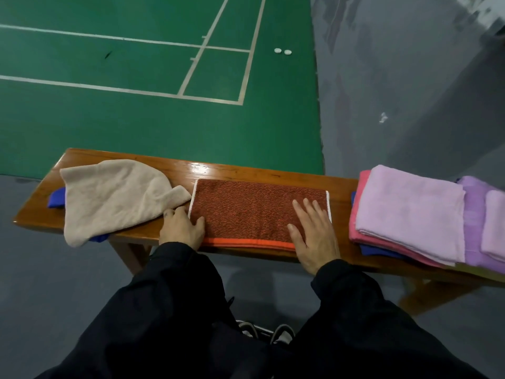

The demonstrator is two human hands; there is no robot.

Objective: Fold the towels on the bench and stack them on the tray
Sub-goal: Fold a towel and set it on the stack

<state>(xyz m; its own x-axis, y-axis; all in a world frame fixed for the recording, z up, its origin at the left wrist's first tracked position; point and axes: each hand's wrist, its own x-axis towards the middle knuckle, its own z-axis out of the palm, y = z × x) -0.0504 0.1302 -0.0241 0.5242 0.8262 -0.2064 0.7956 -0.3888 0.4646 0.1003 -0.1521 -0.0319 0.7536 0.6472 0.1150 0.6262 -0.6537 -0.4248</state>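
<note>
A rust-red towel [246, 209] with an orange hem lies folded flat on the middle of the wooden bench [218, 169]. My left hand [181, 228] rests at its left edge, thumb on the cloth and fingers loosely bent. My right hand [314, 231] presses flat on the towel's right part with straight fingers. A crumpled beige towel [114, 198] lies at the bench's left end over a blue towel [56, 199]. At the right stands a stack of folded towels: lilac [410, 212] on top, pink [363, 233] and blue beneath. The tray under them is hidden.
More folded purple towels [481, 222] lie at the far right edge. Beyond the bench is a green court floor [136, 119] with white lines; two small white objects [282, 51] lie on it. Grey floor surrounds the bench.
</note>
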